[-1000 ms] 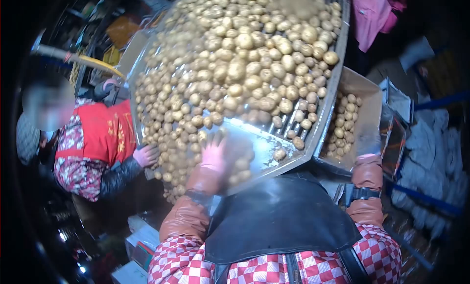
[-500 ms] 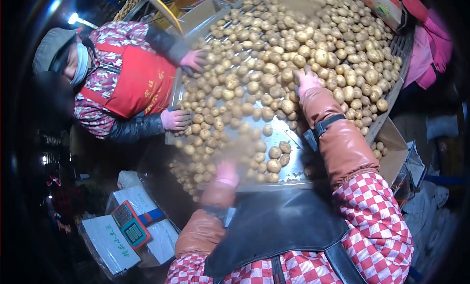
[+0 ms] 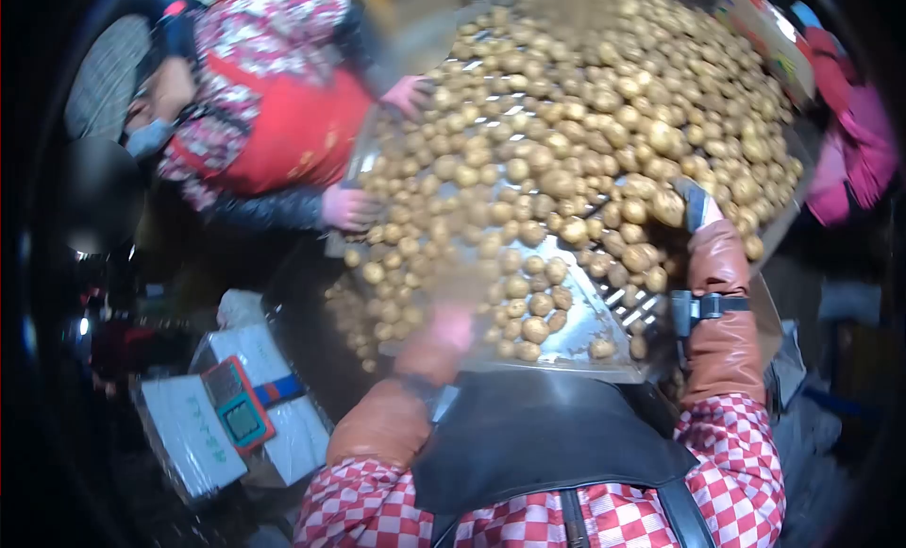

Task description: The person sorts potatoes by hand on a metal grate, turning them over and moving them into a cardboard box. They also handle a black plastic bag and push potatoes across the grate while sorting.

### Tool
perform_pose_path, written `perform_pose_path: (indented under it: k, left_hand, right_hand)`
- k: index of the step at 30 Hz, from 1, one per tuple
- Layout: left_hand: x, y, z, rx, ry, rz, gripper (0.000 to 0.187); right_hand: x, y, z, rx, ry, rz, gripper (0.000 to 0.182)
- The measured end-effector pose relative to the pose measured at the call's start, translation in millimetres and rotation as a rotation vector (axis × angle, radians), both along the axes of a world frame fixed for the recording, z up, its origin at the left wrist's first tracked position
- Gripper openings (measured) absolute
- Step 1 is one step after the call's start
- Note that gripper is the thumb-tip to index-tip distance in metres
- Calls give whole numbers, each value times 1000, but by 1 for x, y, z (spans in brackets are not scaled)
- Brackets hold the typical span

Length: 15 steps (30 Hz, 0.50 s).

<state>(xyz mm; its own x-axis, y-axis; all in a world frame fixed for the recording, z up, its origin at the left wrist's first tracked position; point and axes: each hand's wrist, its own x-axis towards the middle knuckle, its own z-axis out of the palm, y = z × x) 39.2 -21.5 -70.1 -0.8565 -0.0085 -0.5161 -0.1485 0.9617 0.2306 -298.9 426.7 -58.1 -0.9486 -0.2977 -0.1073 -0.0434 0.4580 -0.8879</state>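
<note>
Many potatoes point(image 3: 604, 104) lie over a metal sorting table point(image 3: 590, 307), thickest at the back and right. My right hand point(image 3: 698, 203), in a pink and dark glove, is at the right part of the pile, its fingers bent against potatoes; whether it grips one cannot be made out. Near the front edge, among smaller potatoes, my left hand point(image 3: 453, 317) shows as a pink blur, its fingers smeared by motion. Several potatoes point(image 3: 534, 312) rest on the bare metal between my hands.
Across the left side a co-worker in a red apron point(image 3: 293, 133) has both gloved hands at the table edge. Another person in pink point(image 3: 854, 151) stands at the right. A scale point(image 3: 236, 406) sits on boxes point(image 3: 193, 435) at lower left. An open carton point(image 3: 415, 29) is behind.
The view has shifted. My right hand has moved right and slightly nearer, and a slatted patch now shows beside it. The co-worker leans closer to the table.
</note>
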Motion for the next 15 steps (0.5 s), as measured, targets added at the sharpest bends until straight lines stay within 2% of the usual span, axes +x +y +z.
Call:
perform_pose_path:
  k: [1,3,5,6,7,8,10,11,12,15]
  left_hand:
    - [4,-6,-3,76,-21,35,70]
    - [-2,4,0,-174,-10,-140,70]
    - [-7,8,20,-166,35,-111,71]
    - [-11,13,35,-206,-56,-112,66]
    - [-13,16,44,-232,-145,-124,62]
    - [-12,15,41,-233,-101,-96,62]
    - [-10,18,40,-204,-29,-83,64]
    - [-10,18,35,-197,5,-69,65]
    - [-8,17,27,-189,37,-59,66]
    - [-6,17,19,-167,53,-42,70]
  right_hand:
    - [-21,6,-13,238,188,94,33]
    - [19,-57,84,718,138,89,36]
    - [64,-108,183,929,120,124,42]
    - [42,-92,144,1025,68,23,33]
    - [45,-98,143,937,115,-10,31]
    - [48,-106,142,849,162,-37,30]
    - [-1,-106,93,908,-100,175,36]
    - [-5,-109,86,994,-144,150,39]
    - [-4,-106,81,940,-140,130,40]
    - [31,-126,118,847,-133,70,48]
